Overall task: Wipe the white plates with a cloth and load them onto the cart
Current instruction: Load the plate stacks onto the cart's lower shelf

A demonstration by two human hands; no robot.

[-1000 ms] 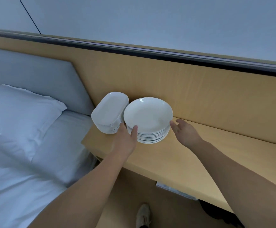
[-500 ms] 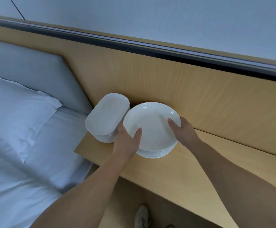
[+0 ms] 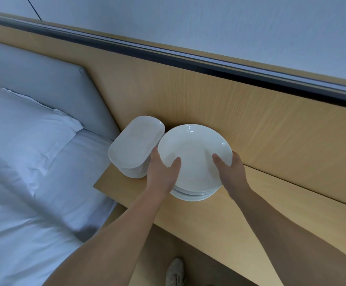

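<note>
Pale wood wall panel (image 3: 250, 112) behind a wooden shelf (image 3: 240, 219); at left, a white-sheeted bed (image 3: 23, 203) with a grey headboard (image 3: 44, 87).

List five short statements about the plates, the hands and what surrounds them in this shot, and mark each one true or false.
1. The left hand and the right hand both grip the top round plate at its rim. True.
2. The round stack sits on the bed. False: it rests on the wooden shelf beside the bed.
3. A stack of oblong plates stands to the left of the round stack. True.
4. A cloth lies on the shelf by the plates. False: no cloth is in view.
5. The cart is parked against the shelf. False: no cart is in view.
</note>
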